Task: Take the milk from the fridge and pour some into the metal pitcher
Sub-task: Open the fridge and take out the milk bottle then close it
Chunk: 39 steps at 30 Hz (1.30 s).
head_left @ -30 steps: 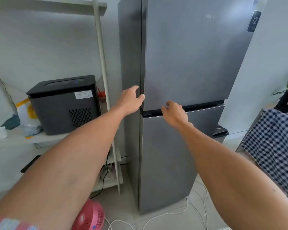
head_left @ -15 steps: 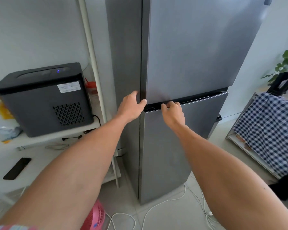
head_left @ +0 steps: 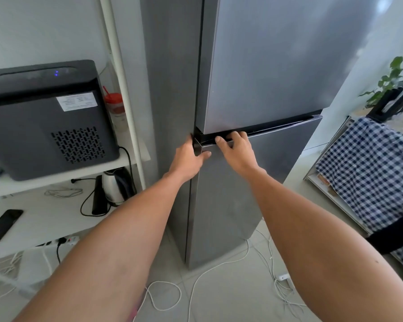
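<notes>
Gripping the top edge of the lower door of the tall grey steel fridge, the right hand curled its fingers into the dark gap between the two doors. The left hand clasped the door's near corner, thumb on the front face. No milk showed; both doors looked closed.

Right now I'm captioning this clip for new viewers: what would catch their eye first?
Both hands at the tall grey fridge, centre frame: the left hand on its left edge, the right hand hooked into the dark slot above the lower door. On the left shelf sits a black appliance; a checked cloth hangs at right.
</notes>
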Each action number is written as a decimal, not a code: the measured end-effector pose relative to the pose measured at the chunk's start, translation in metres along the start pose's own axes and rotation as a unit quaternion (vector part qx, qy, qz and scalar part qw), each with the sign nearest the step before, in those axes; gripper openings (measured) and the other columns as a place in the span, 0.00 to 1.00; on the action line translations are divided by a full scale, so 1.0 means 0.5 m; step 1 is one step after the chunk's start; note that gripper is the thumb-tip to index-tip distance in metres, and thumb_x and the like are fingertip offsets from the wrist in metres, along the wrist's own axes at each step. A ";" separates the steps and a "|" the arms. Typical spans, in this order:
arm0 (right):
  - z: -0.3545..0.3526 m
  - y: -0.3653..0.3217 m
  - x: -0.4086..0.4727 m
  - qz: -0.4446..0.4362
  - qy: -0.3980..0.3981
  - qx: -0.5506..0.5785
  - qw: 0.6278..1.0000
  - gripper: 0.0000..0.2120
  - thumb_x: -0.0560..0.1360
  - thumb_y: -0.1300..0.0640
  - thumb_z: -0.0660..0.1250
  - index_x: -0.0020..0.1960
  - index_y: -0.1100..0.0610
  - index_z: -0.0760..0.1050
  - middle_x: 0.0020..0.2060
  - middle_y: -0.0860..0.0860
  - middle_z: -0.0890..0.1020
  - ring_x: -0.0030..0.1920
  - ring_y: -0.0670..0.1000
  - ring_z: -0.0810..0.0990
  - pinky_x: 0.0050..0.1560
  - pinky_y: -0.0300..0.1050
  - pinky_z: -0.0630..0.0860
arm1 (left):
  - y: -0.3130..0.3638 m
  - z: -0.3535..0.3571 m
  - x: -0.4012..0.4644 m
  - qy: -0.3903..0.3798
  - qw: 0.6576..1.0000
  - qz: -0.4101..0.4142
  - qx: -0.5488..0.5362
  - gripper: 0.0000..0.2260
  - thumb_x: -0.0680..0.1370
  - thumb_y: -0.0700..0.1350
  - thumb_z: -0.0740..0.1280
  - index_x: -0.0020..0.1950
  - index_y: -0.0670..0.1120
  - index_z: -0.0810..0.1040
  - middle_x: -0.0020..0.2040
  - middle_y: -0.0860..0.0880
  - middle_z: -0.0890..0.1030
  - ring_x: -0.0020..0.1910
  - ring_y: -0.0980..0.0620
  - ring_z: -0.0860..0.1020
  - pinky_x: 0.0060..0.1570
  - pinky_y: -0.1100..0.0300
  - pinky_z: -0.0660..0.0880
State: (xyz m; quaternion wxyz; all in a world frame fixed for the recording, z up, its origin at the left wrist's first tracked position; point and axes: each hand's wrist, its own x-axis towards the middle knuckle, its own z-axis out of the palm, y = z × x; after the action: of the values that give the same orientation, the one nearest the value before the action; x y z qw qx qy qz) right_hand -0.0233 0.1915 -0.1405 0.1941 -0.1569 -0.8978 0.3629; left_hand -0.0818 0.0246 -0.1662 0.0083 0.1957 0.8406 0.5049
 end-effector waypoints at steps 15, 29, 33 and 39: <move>-0.038 -0.015 0.018 -0.010 -0.049 0.035 0.998 0.28 0.82 0.35 0.54 0.42 0.59 0.73 0.42 0.50 0.73 0.53 0.52 0.74 0.57 0.57 0.78 | -0.005 0.035 -0.013 -0.035 0.998 -0.048 0.013 0.36 0.85 0.55 0.62 0.85 0.51 0.42 0.77 0.42 0.71 0.73 0.38 0.72 0.70 0.45 0.70; -0.077 -0.005 -0.038 0.052 -0.032 -0.035 0.998 0.27 0.77 0.28 0.54 0.40 0.52 0.69 0.50 0.51 0.73 0.48 0.57 0.74 0.48 0.50 0.67 | 0.041 0.061 -0.138 -0.028 0.999 -0.018 -0.011 0.25 0.82 0.57 0.68 0.75 0.47 0.67 0.67 0.45 0.79 0.66 0.44 0.77 0.60 0.56 0.72; -0.143 0.006 -0.089 0.084 -0.032 -0.061 0.994 0.28 0.73 0.27 0.55 0.38 0.51 0.74 0.51 0.53 0.77 0.47 0.59 0.77 0.47 0.50 0.70 | 0.089 0.075 -0.203 -0.038 0.999 -0.018 -0.005 0.31 0.71 0.62 0.78 0.69 0.52 0.73 0.58 0.54 0.82 0.55 0.54 0.81 0.55 0.55 0.79; -0.279 0.063 -0.187 0.144 -0.052 -0.064 0.986 0.35 0.59 0.23 0.62 0.44 0.54 0.78 0.42 0.50 0.80 0.41 0.56 0.81 0.46 0.52 0.81 | 0.168 0.118 -0.300 -0.123 0.984 0.006 0.130 0.43 0.54 0.74 0.79 0.62 0.54 0.77 0.45 0.56 0.83 0.43 0.60 0.82 0.42 0.60 0.80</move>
State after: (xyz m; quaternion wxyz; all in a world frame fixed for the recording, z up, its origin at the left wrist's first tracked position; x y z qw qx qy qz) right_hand 0.1275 0.2561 -0.0926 0.0821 -0.2773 -0.8963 0.3363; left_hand 0.0963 0.0588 -0.1511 0.0826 0.2608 0.8904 0.3637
